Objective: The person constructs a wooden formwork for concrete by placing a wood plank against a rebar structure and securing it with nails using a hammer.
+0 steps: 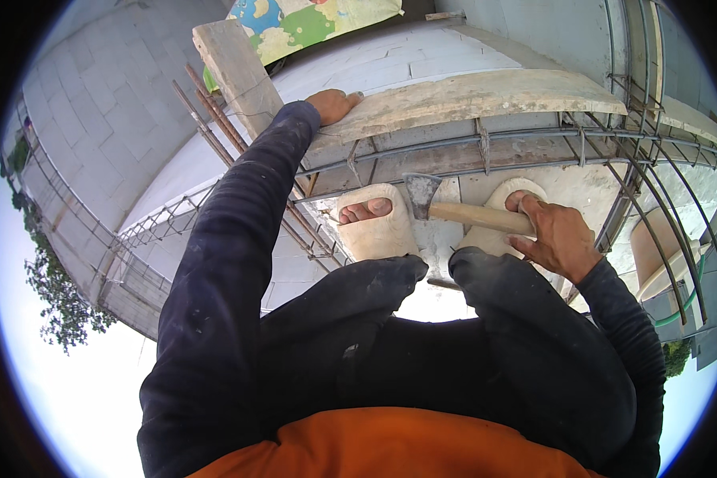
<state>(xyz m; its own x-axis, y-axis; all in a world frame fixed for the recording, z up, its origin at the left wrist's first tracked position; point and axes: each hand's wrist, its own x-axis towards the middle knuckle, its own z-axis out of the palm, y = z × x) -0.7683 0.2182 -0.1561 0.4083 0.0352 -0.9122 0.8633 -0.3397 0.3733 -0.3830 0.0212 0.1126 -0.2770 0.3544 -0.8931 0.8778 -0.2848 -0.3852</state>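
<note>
While curling the fingers of the right hand (562,237) around the hatchet (478,215) and holding its blade between the slippers (381,239), possibly risking cut toes (366,211) through a slip. Resting the left hand (331,105) on the board (494,97), with partly hidden fingers and grip impossible to tell, perhaps tipping it by leaning.

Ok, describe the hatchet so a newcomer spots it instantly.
Find the long board, upper centre. Below it in view, the right hand holds the hatchet over the right sandal. Unlike the rebar, it has a wooden handle and flared grey head.
</note>
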